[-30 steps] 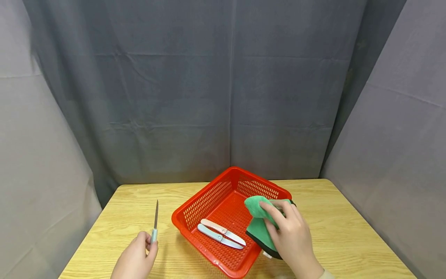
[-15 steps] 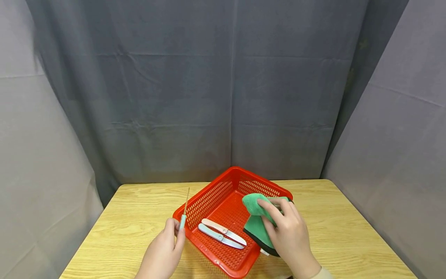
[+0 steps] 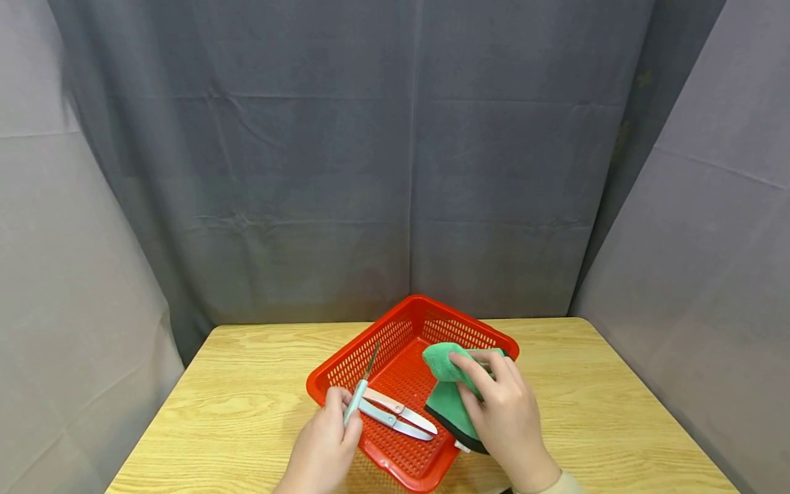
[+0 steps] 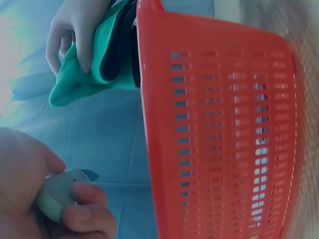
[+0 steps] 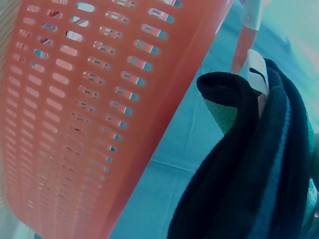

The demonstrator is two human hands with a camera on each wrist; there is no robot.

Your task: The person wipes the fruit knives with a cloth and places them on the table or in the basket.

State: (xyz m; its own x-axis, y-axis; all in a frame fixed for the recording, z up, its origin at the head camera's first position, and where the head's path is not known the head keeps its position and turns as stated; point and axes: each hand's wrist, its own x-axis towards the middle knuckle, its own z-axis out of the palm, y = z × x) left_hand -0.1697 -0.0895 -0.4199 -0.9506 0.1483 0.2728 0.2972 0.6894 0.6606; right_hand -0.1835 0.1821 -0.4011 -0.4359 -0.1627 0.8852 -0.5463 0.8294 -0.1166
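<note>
My left hand (image 3: pixel 327 442) grips a small knife (image 3: pixel 355 401) by its pale mint handle, with the blade slanting up over the left side of a red plastic basket (image 3: pixel 415 367). The left wrist view shows fingers curled round that handle (image 4: pixel 56 195). Over the basket's right side, my right hand (image 3: pixel 511 415) pinches a folded green cloth (image 3: pixel 453 412) with black edging. Much of the right wrist view is taken up by the cloth's dark border (image 5: pixel 232 169). Inside the basket lie a pink-handled knife (image 3: pixel 385 401) and a light-blue-handled knife (image 3: pixel 378 414), side by side.
The basket stands at an angle on a light wood table (image 3: pixel 247 384). A dark grey curtain (image 3: pixel 308 171) hangs behind the table, and paler cloth walls (image 3: pixel 691 274) flank it. A small dark object (image 3: pixel 506 490) shows at the bottom edge near the right wrist.
My left hand has carried the knife rightward from beside the basket to over its left edge, and the blade leans more to the right. The right hand and cloth have shifted slightly left.
</note>
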